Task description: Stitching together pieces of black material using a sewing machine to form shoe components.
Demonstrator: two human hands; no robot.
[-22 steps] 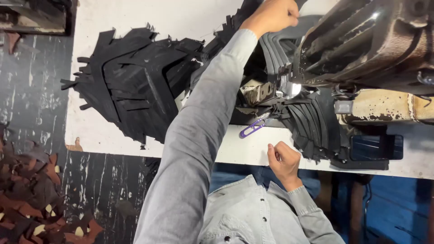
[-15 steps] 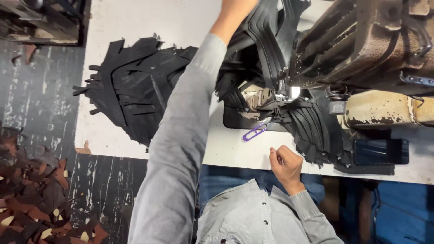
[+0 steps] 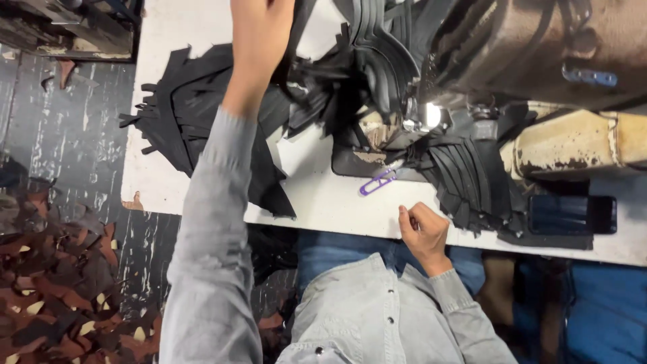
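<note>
so your left hand (image 3: 259, 40) reaches far up the white table (image 3: 323, 202), pressed among flat, jagged-edged black leather pieces (image 3: 202, 128); its fingers run off the top edge, so you cannot tell how they are set. your right hand (image 3: 423, 232) rests at the near table edge, fingers curled into a loose fist, holding nothing visible. near it lies a purple clip (image 3: 377, 182), beside ribbed black strips (image 3: 465, 182) under the worn, rusty sewing machine (image 3: 539, 67).
</note>
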